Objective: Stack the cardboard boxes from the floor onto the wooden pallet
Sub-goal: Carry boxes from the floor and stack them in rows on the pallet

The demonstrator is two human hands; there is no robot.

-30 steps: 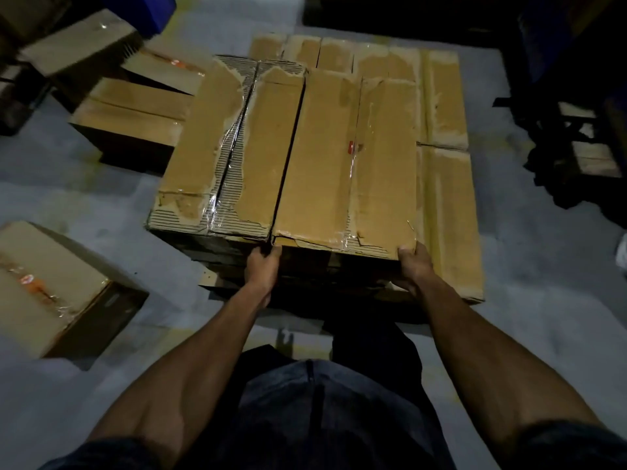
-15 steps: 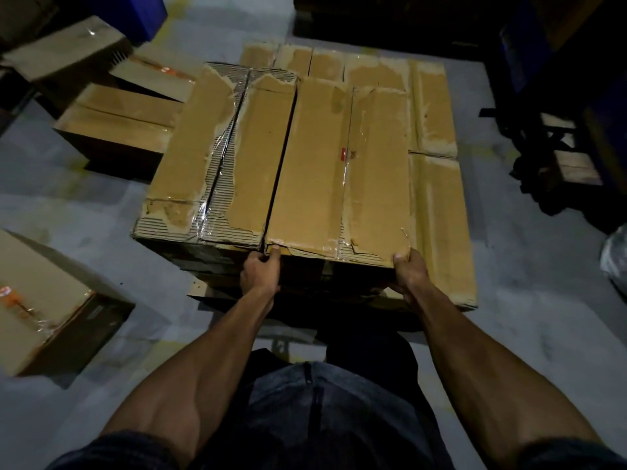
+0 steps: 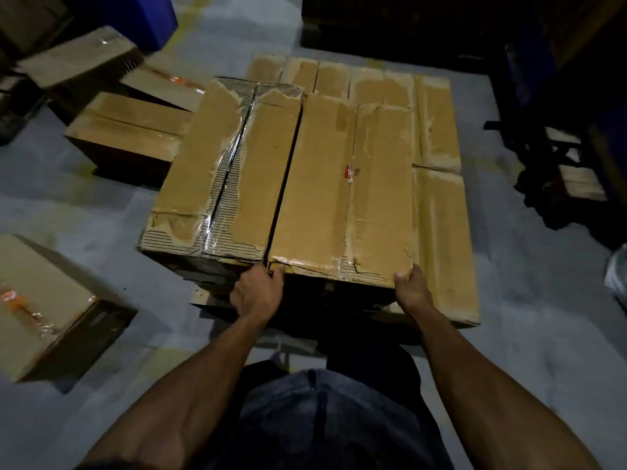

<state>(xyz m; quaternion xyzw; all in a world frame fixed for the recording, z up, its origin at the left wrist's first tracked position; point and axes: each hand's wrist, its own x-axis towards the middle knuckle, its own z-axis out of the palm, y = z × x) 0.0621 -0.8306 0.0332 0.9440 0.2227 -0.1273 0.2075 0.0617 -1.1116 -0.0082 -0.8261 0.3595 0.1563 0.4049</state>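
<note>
A brown cardboard box with torn tape lies on top of the stack, right of a second top box whose paper skin is ripped. My left hand grips the near left corner of the right-hand box. My right hand grips its near right corner, thumb on the top edge. Lower boxes show along the right side and at the back. The wooden pallet is almost wholly hidden; only a pale corner shows under the stack.
Loose boxes lie on the grey floor: one at the left, one behind the stack's left side, more at the far left. Dark equipment stands at the right. A blue bin is top left.
Both hands have stayed on the box's near corners. The box has barely shifted; the view has drifted slightly.
</note>
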